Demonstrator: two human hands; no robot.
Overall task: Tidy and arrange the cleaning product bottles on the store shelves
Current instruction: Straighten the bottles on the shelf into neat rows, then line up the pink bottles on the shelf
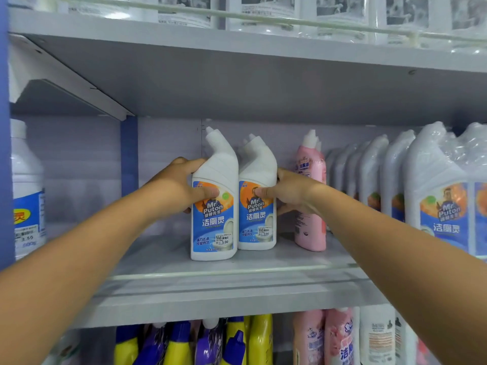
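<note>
Two white angled-neck toilet cleaner bottles with blue and orange labels stand side by side on the middle shelf (237, 275). My left hand (184, 185) grips the left white bottle (214, 227) from its left side, thumb across the label. My right hand (290, 191) grips the right white bottle (257, 222) from its right side, thumb on the label. Both bottles stand upright and touch each other. A pink bottle (312, 227) leans just behind my right hand.
A row of shrink-wrapped white bottles (434, 196) fills the shelf's right side. A large white bottle (26, 196) stands beyond the blue upright at far left. Yellow, purple and pink bottles (210, 343) crowd the shelf below. Wrapped packs line the top shelf (263, 14).
</note>
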